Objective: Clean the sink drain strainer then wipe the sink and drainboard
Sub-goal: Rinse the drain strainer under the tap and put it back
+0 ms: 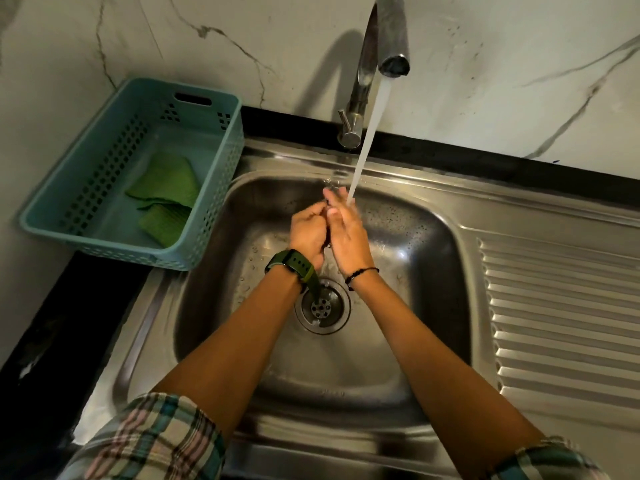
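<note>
Under the running steel tap (388, 39), the left hand (308, 233) is curled against the flat-fingered right hand (348, 233), seemingly rinsing; the green cloths (166, 199) are needed next for wiping.

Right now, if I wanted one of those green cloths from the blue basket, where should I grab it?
Probably from above, through the basket's open top. Pinch the raised, folded edge of the upper green cloth; it lies flat on the floor, and the walls block any sideways approach.
</note>
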A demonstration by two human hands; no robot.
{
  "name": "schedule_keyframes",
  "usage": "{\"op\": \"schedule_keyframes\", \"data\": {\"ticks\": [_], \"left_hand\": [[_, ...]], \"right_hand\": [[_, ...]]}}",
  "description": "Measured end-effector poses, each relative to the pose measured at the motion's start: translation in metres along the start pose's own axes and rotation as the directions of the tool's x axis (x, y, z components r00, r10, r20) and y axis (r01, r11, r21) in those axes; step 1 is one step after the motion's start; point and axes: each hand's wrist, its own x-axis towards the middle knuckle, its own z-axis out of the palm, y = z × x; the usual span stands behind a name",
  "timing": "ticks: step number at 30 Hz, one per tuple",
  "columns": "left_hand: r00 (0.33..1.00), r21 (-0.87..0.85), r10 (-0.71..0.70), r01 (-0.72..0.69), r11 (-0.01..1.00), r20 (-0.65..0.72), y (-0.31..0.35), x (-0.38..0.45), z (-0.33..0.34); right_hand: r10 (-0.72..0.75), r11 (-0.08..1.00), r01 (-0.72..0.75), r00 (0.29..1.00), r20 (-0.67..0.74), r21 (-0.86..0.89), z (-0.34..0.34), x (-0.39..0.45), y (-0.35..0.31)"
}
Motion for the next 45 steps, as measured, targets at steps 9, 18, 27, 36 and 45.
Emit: {"op": "schedule_keyframes", "data": {"ticks": [9, 18, 27, 36, 45], "left_hand": [[0.985, 0.285, 0.154, -0.124, 0.95, -0.083, -0.015, -0.001, 0.011], [0.988, 0.125, 0.152, -0.152, 0.98, 0.013, -0.006, -0.016, 0.005], [0.992, -0.019, -0.119, 0.12, 0.993, 0.051, 0.006, -0.003, 0.006], [0.982, 0.013, 0.101, -0.1, 0.995, -0.159, -0.013, -0.002, 0.009], [0.98, 0.243, 0.2, -0.189, 0.951, -0.021, -0.014, -0.009, -0.002]], "right_hand": [[0.426, 0.873, -0.387, 0.901, -0.077, 0.296, 0.004, 0.018, -0.002], [0.493, 0.791, -0.391, 0.863, -0.112, 0.471, -0.012, 0.052, -0.018], [-0.113, 0.986, 0.13, 0.982, 0.155, -0.102, -0.043, 0.028, 0.003], [0.486, 0.857, -0.457, 0.87, -0.082, 0.237, -0.003, 0.012, 0.002], [0.747, 0.304, -0.568, 0.641, 0.179, 0.765, -0.021, 0.039, -0.021]]}}
